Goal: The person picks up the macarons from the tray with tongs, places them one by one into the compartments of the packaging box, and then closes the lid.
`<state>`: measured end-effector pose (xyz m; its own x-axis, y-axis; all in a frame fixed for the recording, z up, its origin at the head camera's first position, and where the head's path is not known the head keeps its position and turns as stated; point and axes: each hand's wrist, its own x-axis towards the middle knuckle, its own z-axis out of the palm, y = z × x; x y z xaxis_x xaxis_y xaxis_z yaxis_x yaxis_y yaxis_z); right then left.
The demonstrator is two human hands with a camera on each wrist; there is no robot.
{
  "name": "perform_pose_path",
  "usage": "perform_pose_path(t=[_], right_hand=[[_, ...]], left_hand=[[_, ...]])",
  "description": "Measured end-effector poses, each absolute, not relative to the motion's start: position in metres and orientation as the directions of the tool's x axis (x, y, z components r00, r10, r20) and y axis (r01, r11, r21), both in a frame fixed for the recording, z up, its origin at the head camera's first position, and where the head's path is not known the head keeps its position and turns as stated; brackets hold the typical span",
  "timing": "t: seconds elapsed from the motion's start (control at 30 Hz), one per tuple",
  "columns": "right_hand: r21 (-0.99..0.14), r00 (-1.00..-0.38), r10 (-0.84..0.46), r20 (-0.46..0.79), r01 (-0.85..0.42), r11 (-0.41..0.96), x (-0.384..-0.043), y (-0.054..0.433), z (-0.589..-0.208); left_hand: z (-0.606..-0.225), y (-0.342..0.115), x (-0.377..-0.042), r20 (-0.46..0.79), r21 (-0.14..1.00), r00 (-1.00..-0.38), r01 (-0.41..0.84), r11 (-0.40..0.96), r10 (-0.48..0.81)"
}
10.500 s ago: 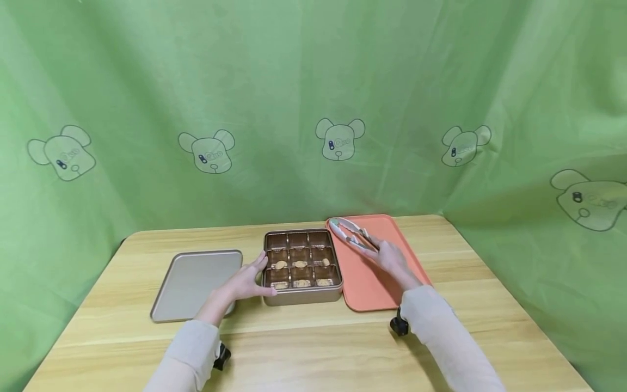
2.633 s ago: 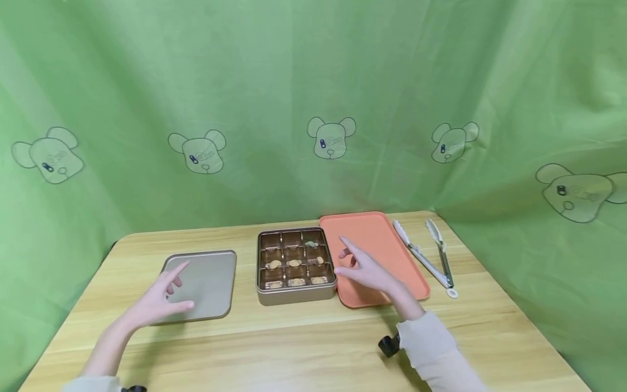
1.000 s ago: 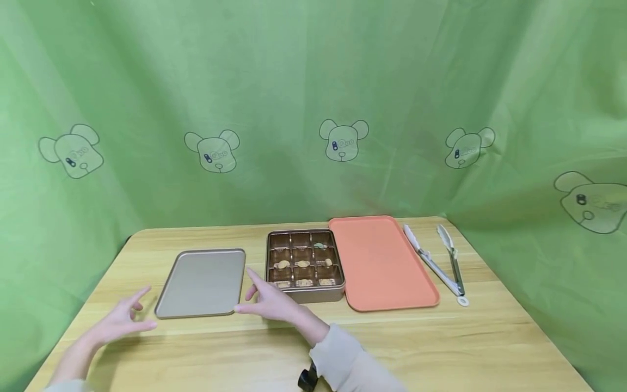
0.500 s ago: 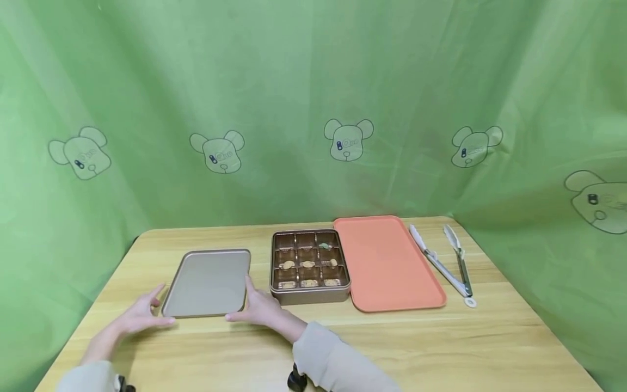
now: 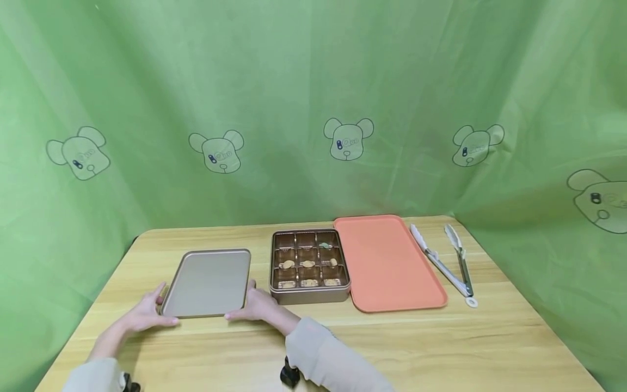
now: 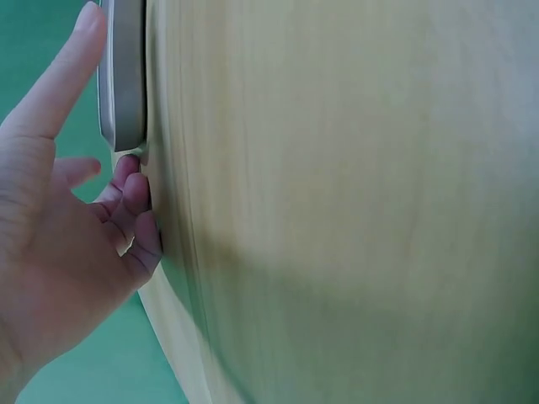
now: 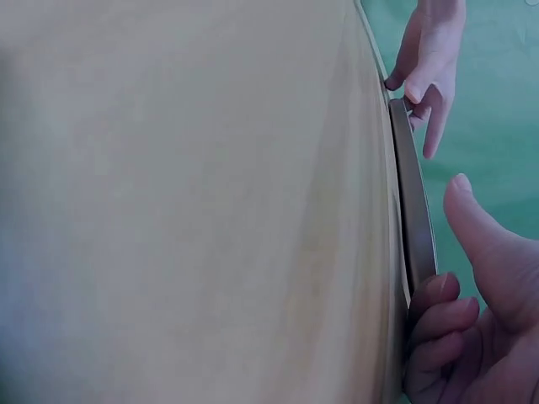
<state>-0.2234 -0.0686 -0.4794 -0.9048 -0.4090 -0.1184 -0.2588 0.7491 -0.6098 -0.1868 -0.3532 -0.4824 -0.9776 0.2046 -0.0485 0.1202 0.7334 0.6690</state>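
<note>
A flat, champagne-coloured metal lid lies on the table at left. My left hand is at its front left corner; in the left wrist view the thumb extends along the lid's side and the other fingers bend loosely by the corner. At the right edge is my right hand, with its fingertips against the lid's end and its thumb spread away. Right of the lid stands a matching tin box with a brown divided insert, several small tan pieces and a green one in the back right compartment.
A coral tray lies against the box's right side. Further right, spread metal tongs with white tips rest on the wooden table. A green curtain hangs behind and on both sides.
The right hand earlier held the tongs with the green piece; the tongs now lie right of the tray and the piece sits in the box. Both hands have moved left to the lid's edges.
</note>
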Motion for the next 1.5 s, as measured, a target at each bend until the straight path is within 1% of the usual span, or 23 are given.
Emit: perform_pose_path(t=[0.07, 0.17, 0.3, 0.4, 0.53, 0.73, 0.97, 1.13, 1.23, 1.33, 1.5], right_hand=[[-0.647, -0.895, -0.424, -0.137, -0.244, 0.722, -0.225, -0.069, -0.480], [-0.705, -0.883, -0.430, -0.189, -0.183, 0.685, -0.226, -0.070, -0.481], [-0.738, -0.873, -0.427, -0.235, -0.126, 0.663, -0.225, -0.070, -0.481], [-0.749, -0.868, -0.431, -0.245, -0.113, 0.653, -0.226, -0.070, -0.482], [-0.751, -0.873, -0.429, -0.233, -0.119, 0.649, -0.227, -0.070, -0.484], [-0.735, -0.900, -0.397, -0.181, -0.145, 0.663, -0.227, -0.070, -0.485], [-0.753, -0.901, -0.412, -0.136, -0.176, 0.634, -0.225, -0.068, -0.486], [-0.775, -0.898, -0.420, -0.127, -0.174, 0.607, -0.225, -0.064, -0.489], [-0.793, -0.895, -0.429, -0.125, -0.170, 0.585, -0.225, -0.063, -0.488], [-0.804, -0.895, -0.428, -0.123, -0.163, 0.572, -0.225, -0.061, -0.486], [-0.834, -0.898, -0.429, -0.095, -0.163, 0.527, -0.224, -0.060, -0.482]], left_hand=[[-0.483, -0.353, -0.187, -0.049, 0.657, -0.978, 0.121, 0.744, 0.202], [-0.483, -0.352, -0.187, -0.044, 0.637, -0.978, 0.132, 0.759, 0.206], [-0.485, -0.351, -0.187, -0.033, 0.638, -0.979, 0.134, 0.758, 0.201], [-0.486, -0.351, -0.188, -0.016, 0.654, -0.980, 0.139, 0.743, 0.198], [-0.485, -0.350, -0.190, 0.005, 0.661, -0.979, 0.156, 0.734, 0.203], [-0.484, -0.349, -0.190, 0.029, 0.655, -0.975, 0.184, 0.732, 0.220], [-0.486, -0.349, -0.185, 0.001, 0.693, -0.980, 0.145, 0.706, 0.200], [-0.484, -0.348, -0.181, -0.021, 0.762, -0.977, 0.121, 0.636, 0.211], [-0.483, -0.347, -0.182, 0.007, 0.808, -0.971, 0.147, 0.570, 0.240], [-0.478, -0.347, -0.184, 0.036, 0.828, -0.966, 0.172, 0.534, 0.255], [-0.463, -0.347, -0.184, 0.029, 0.854, -0.969, 0.151, 0.498, 0.244]])
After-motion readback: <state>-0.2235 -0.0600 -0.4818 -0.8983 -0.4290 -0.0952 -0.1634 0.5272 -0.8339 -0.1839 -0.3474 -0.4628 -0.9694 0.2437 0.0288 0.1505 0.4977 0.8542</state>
